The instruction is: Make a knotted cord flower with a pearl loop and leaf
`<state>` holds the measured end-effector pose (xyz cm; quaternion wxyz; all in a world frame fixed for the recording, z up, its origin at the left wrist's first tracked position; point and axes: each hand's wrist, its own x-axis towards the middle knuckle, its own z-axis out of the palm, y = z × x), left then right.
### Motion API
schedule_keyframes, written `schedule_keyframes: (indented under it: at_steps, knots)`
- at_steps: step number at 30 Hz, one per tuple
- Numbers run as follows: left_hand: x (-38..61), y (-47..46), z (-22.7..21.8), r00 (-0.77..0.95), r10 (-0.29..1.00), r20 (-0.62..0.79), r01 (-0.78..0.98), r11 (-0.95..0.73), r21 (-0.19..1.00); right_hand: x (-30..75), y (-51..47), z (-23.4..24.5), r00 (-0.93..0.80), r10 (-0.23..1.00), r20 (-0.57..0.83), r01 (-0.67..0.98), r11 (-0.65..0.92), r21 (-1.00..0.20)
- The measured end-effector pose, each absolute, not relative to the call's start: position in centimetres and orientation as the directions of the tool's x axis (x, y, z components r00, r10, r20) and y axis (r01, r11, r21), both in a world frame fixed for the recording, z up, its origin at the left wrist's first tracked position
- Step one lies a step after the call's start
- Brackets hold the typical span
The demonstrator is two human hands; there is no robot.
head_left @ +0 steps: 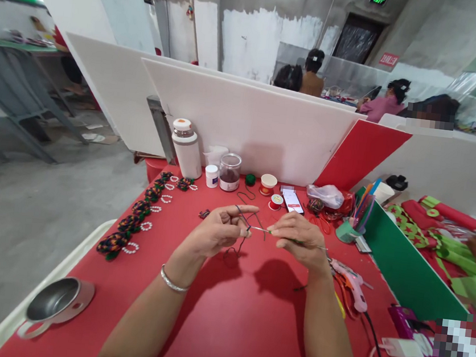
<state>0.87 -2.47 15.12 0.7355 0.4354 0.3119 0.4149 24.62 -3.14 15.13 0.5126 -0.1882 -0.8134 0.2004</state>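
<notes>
My left hand (214, 234) pinches a dark strand of yarn (238, 252) between thumb and fingers, and the strand also passes over its raised index finger. A thin metal crochet hook (260, 229) is gripped in my right hand (300, 238); its tip meets the yarn at the left fingertips. Below the left hand, the loose yarn end dangles in a loop over the red table (228, 338). A silvery bangle (172, 281) circles my left wrist.
Several dark multicoloured knotted pieces with bead loops (129, 224) line the left side. Behind stand a flask (188, 153), a jar (230, 173), thread spools (268, 185) and a phone (291, 200). A metal mug (58, 302) is near left; a pink glue gun (352, 283) lies right, beside a green divider (400, 266).
</notes>
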Motion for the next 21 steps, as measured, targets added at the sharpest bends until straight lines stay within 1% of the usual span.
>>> schedule_keyframes:
  at_steps: [4,9,11,13,14,16,19,21]
  knots:
    - [0.8,-2.4,15.0,0.492,0.864,-0.109,-0.305,0.288,0.908,25.0,-3.5,15.1,-0.367,0.579,0.728,0.051,0.794,-0.605]
    - [1.0,-2.7,15.1,0.513,0.851,-0.109,-0.288,0.29,0.913,24.6,-3.6,14.5,-0.301,0.678,0.671,-0.077,0.684,-0.726]
    - [1.4,-2.9,15.1,0.469,0.879,-0.084,-0.294,0.245,0.924,23.7,-3.4,14.1,-0.273,0.701,0.659,-0.135,0.651,-0.747]
    - [2.1,-3.2,15.0,0.378,0.925,-0.034,-0.302,0.159,0.94,22.4,-3.2,13.7,-0.23,0.708,0.668,-0.144,0.654,-0.742]
    - [2.5,-3.3,15.0,0.323,0.947,0.002,-0.309,0.104,0.945,21.8,-3.2,13.5,-0.209,0.698,0.685,-0.108,0.68,-0.725]
    - [3.2,-3.5,14.8,0.207,0.975,0.084,-0.321,-0.013,0.947,20.7,-3.3,13.5,-0.18,0.636,0.75,0.041,0.767,-0.64]
    - [3.9,-3.7,14.8,0.065,0.984,0.165,-0.351,-0.132,0.927,19.9,-3.9,13.7,-0.172,0.479,0.861,0.312,0.855,-0.414]
    - [4.0,-3.7,15.0,0.044,0.988,0.147,-0.397,-0.118,0.91,19.7,-4.2,13.7,-0.169,0.395,0.903,0.424,0.856,-0.295]
